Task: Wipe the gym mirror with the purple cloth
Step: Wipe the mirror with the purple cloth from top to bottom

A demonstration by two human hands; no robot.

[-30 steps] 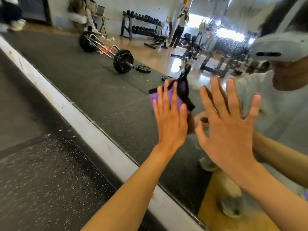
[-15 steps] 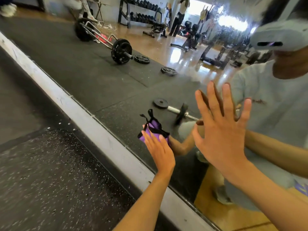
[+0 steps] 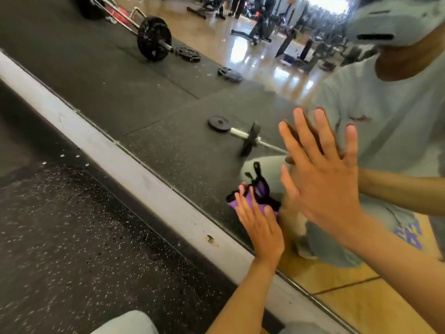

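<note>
Head cam's showing the left hand pressing the cloth flat-fingered low on the mirror, right hand spreading on the glass, probably smudging it.

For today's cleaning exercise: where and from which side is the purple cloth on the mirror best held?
Probably flat across its purple middle, from the room side. The purple cloth lies bunched against the mirror, so only its front is reachable. The left hand already presses it with straight fingers; its black trim sticks out above.

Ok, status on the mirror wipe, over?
Left hand flat, pressing purple cloth on mirror, low by its bottom edge. Right hand open, braced on glass. Nothing blocking.
</note>
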